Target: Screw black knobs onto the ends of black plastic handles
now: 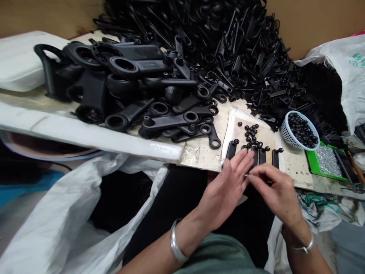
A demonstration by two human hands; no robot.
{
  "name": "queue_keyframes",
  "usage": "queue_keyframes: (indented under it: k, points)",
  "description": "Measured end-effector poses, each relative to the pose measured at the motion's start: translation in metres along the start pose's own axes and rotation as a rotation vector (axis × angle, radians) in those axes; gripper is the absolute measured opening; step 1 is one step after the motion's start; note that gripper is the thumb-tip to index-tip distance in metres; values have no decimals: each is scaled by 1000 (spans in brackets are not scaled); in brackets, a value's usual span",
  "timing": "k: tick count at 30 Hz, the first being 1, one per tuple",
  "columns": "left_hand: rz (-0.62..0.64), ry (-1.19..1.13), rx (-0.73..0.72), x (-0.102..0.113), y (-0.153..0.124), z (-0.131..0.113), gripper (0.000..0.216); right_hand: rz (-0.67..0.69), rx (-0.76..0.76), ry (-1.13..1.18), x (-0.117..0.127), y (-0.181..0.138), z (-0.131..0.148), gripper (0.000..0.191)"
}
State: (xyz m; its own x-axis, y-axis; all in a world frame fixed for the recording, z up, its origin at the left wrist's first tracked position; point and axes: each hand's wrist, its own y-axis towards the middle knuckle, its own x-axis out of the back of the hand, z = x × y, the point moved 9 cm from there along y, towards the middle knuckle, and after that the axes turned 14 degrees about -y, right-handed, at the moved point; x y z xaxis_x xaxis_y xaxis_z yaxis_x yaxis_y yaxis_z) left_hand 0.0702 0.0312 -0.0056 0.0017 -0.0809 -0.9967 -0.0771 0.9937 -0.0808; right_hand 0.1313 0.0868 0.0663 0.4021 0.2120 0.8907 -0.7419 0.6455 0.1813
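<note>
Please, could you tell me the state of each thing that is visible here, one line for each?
Left hand: open, fingers extended.
Right hand: fingertips pinched on a tiny pale piece.
Black levers: in a row, some partly hidden.
Black knobs: loose, scattered.
Blue basket: upright, well filled.
Green tray: holding silver pieces.
Left white sack: open, dark inside.
Black parts: heaped.

The pale, speckled worktop (299, 164) is covered at the back by a heap of black parts (242, 38) and at the left by larger black pieces (151, 67) and a white block (28, 62); its front left edge is lined with a white strip (85, 127). Black balls (253, 134) and short black handles (232, 150) are set on a pale pad (232, 129), right of which a light-blue basket (286, 134) and green tray (313, 163) are placed.
</note>
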Motion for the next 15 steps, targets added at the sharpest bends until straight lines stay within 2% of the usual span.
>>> queue_keyframes:
  k: [3, 5, 9, 15]
  points:
    - [-34, 40, -51, 5, -2, -7, 53, -187, -37, -123, 25, 19, -16, 7]
    - [-73, 70, -81, 10, -6, -12, 47, -264, 12, -195, 30, 32, -19, 7]
    - [-132, 99, -111, 20, -16, -20, 43, -257, 143, -260, 17, 46, -12, 9]
    - [-182, 141, -115, 26, -21, -27, 42, -253, 215, -365, 5, 47, -5, 12]
